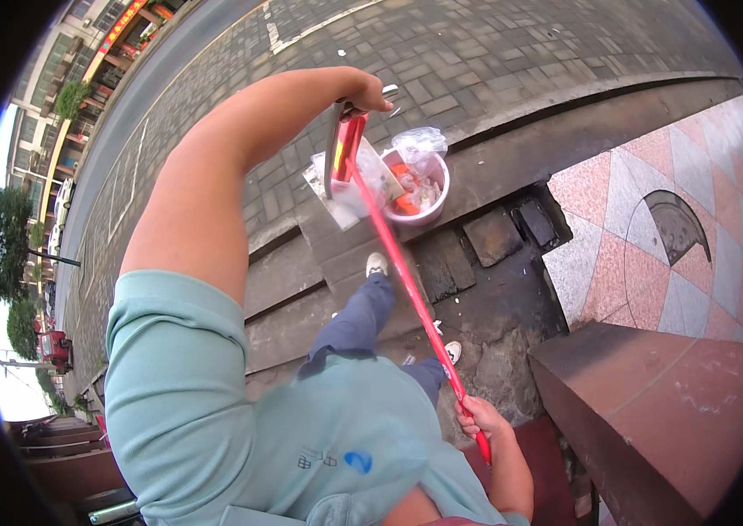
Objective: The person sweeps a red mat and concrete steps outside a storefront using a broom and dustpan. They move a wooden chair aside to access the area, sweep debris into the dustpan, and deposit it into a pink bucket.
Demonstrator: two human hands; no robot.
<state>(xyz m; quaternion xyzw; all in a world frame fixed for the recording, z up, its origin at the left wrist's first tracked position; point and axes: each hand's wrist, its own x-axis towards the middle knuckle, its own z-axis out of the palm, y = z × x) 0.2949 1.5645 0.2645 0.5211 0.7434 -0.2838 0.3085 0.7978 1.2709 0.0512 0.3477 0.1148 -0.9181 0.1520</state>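
Observation:
My left arm stretches up and forward. My left hand (pixel 369 95) is closed on the upper end of what looks like a red dustpan (pixel 349 145) with a dark grey edge and a yellow strip, tipped steeply beside a pink bucket (pixel 440 197). In the bucket lie orange and white scraps, and a clear plastic bag (pixel 420 140) sits at its rim. Low at the right, my right hand (pixel 481 416) grips a long red pole (pixel 406 276) near its lower end. The pole slants up to the dustpan, where its far end is blurred and partly hidden.
A whitish flat board (pixel 336 210) lies next to the bucket on the kerb step. Dark uneven slabs (pixel 490 237) edge an open gutter gap. Pink and grey tiles (pixel 652 228) with a manhole cover (pixel 676 226) spread right, behind a reddish-brown block (pixel 652 394). A road runs at left.

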